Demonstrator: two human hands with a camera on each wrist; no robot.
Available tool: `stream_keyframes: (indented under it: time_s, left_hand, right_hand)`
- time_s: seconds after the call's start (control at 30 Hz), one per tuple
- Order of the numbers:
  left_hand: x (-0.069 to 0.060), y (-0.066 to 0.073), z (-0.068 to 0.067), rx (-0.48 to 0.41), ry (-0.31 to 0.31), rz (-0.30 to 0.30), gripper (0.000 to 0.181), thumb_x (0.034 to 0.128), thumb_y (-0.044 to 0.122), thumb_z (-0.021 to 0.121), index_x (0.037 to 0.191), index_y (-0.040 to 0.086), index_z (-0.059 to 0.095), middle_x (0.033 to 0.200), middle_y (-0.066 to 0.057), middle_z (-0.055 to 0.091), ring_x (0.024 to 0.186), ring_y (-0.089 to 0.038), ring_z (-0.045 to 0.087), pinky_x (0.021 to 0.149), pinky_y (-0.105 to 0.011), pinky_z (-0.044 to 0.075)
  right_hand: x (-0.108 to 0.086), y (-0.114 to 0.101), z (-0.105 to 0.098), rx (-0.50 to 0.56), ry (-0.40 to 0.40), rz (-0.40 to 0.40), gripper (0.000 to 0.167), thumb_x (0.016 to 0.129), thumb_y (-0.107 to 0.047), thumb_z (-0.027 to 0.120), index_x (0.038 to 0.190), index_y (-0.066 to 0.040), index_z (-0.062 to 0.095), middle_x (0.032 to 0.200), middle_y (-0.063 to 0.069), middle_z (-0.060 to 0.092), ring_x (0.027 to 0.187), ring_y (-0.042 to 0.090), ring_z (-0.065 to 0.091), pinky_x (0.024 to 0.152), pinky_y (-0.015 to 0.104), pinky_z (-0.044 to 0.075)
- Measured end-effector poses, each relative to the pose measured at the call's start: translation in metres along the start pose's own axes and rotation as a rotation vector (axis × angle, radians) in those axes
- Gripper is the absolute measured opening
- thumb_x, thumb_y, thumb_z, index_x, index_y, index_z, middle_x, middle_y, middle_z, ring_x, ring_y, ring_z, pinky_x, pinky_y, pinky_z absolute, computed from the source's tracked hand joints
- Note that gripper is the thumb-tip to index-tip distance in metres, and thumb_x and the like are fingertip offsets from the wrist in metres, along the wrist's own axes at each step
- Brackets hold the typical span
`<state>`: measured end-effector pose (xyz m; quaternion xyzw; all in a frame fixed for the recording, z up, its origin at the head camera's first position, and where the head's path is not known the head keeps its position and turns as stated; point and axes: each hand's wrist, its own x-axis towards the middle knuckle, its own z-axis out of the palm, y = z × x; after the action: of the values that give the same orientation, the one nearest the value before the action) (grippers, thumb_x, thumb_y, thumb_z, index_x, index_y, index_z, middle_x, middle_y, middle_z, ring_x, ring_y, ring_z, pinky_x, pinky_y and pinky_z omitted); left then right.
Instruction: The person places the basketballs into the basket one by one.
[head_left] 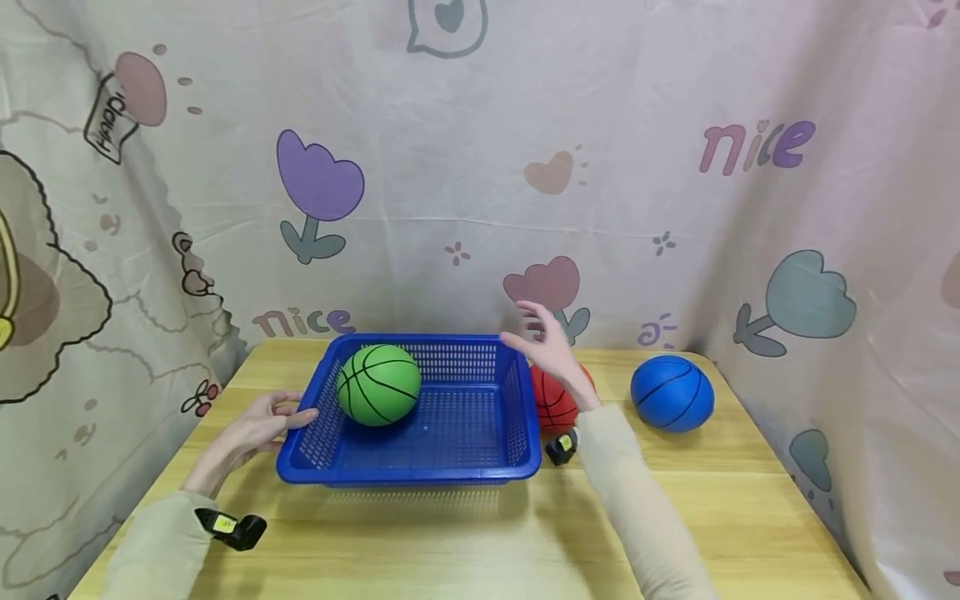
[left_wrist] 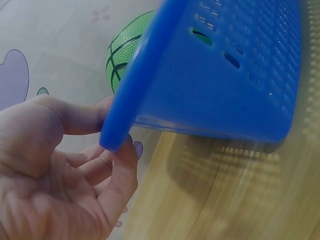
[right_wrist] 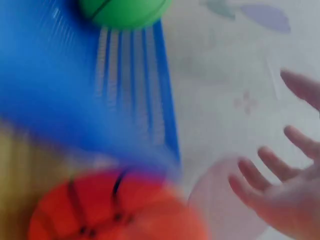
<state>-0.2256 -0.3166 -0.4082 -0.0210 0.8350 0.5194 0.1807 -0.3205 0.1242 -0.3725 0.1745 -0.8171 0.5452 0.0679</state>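
Note:
A blue plastic basket (head_left: 420,476) with slotted walls stands on the table, and a green ball (head_left: 378,385) with black basketball lines lies inside at its left. My left hand (head_left: 258,429) pinches the basket's left rim; in the left wrist view the thumb is over the rim and the fingers curl beneath it. Above the basket's right rim my right hand (head_left: 551,346) hovers with fingers spread and nothing in them. A red ball (head_left: 553,400) with black lines sits just outside the basket's right wall, partly hidden by the right hand and the rim.
A blue ball (head_left: 672,393) with dark lines lies at the right of the wooden table (head_left: 420,550). Behind the table hangs a printed cloth (head_left: 435,167), which also covers both sides. Small black devices (head_left: 243,531) are strapped at the wrists.

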Motion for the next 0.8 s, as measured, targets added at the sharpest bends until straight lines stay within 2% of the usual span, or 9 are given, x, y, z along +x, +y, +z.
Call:
stream_keyframes:
  time_s: [0.1, 0.17, 0.3, 0.4, 0.6, 0.8]
  left_hand:
    - [0.0, 0.001, 0.001, -0.013, 0.0, -0.005, 0.08, 0.1026, 0.03, 0.058, 0.153, -0.014, 0.013, 0.154, -0.044, 0.022, 0.108, -0.02, 0.065, 0.091, -0.045, 0.06]
    - [0.0, 0.0, 0.001, -0.016, -0.001, -0.003, 0.08, 0.1028, 0.03, 0.058, 0.153, -0.014, 0.013, 0.153, -0.044, 0.024, 0.108, -0.02, 0.065, 0.091, -0.045, 0.06]
    - [0.002, -0.001, 0.002, -0.019, -0.006, 0.004, 0.079, 0.1031, 0.029, 0.057, 0.153, -0.014, 0.013, 0.152, -0.044, 0.027, 0.106, -0.018, 0.066, 0.09, -0.044, 0.061]
    - [0.003, -0.001, 0.001, -0.02, -0.008, 0.005, 0.079, 0.1034, 0.029, 0.056, 0.153, -0.014, 0.012, 0.152, -0.044, 0.027, 0.105, -0.017, 0.066, 0.09, -0.043, 0.061]
    - [0.003, -0.001, 0.001, -0.02, -0.006, 0.008, 0.078, 0.1039, 0.028, 0.055, 0.152, -0.015, 0.011, 0.151, -0.044, 0.028, 0.104, -0.017, 0.066, 0.089, -0.044, 0.061]
    - [0.002, -0.001, 0.001, -0.015, -0.016, 0.014, 0.078, 0.1049, 0.028, 0.053, 0.152, -0.016, 0.009, 0.153, -0.045, 0.023, 0.103, -0.016, 0.066, 0.089, -0.042, 0.061]
  right_hand:
    - [-0.013, 0.02, -0.015, -0.098, 0.15, 0.052, 0.06, 0.09, -0.021, 0.074, 0.143, -0.006, 0.049, 0.144, 0.022, 0.05, 0.132, 0.038, 0.047, 0.115, 0.054, 0.039]
    - [-0.021, 0.032, -0.022, -0.167, 0.188, 0.113, 0.063, 0.091, -0.028, 0.073, 0.144, -0.005, 0.048, 0.146, 0.022, 0.048, 0.135, 0.037, 0.043, 0.116, 0.055, 0.036]
    - [-0.034, 0.049, -0.028, -0.261, 0.175, 0.283, 0.076, 0.09, -0.049, 0.069, 0.151, -0.013, 0.041, 0.155, 0.02, 0.037, 0.143, 0.038, 0.034, 0.118, 0.062, 0.033]
    - [-0.039, 0.059, -0.027, -0.291, 0.172, 0.362, 0.085, 0.087, -0.064, 0.065, 0.154, -0.02, 0.036, 0.158, 0.019, 0.032, 0.144, 0.041, 0.031, 0.115, 0.066, 0.034]
    - [-0.044, 0.072, -0.023, -0.339, 0.192, 0.422, 0.097, 0.083, -0.071, 0.064, 0.159, -0.025, 0.027, 0.162, 0.019, 0.028, 0.145, 0.045, 0.03, 0.111, 0.07, 0.037]
    - [-0.052, 0.076, -0.026, -0.373, 0.163, 0.445, 0.105, 0.081, -0.073, 0.065, 0.162, -0.026, 0.02, 0.166, 0.022, 0.018, 0.148, 0.05, 0.024, 0.112, 0.073, 0.031]
